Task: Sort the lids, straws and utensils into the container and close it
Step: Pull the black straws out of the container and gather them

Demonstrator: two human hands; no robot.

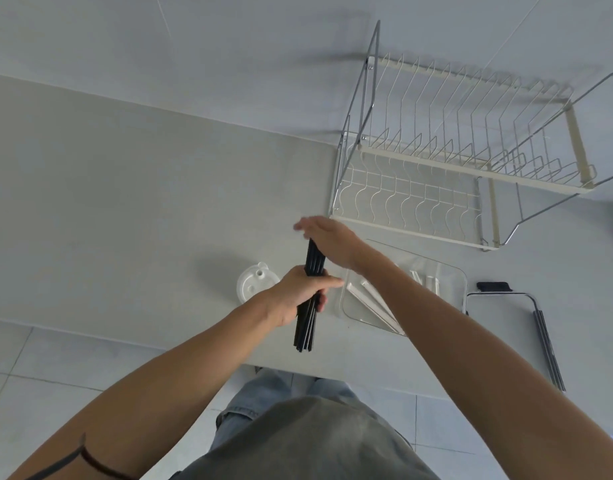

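Left hand (299, 292) grips the black straws (308, 306); right hand (327, 242), flat and open, taps their tops; a loose grip could let some slip out.

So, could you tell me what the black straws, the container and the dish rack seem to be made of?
Black straws: probably plastic, dull black, thin uniform tubes bundled in the left hand.
Container: clear plastic by the look; the counter shows through its walls.
Dish rack: metal wire, cream coated, on a bare shiny grey frame.
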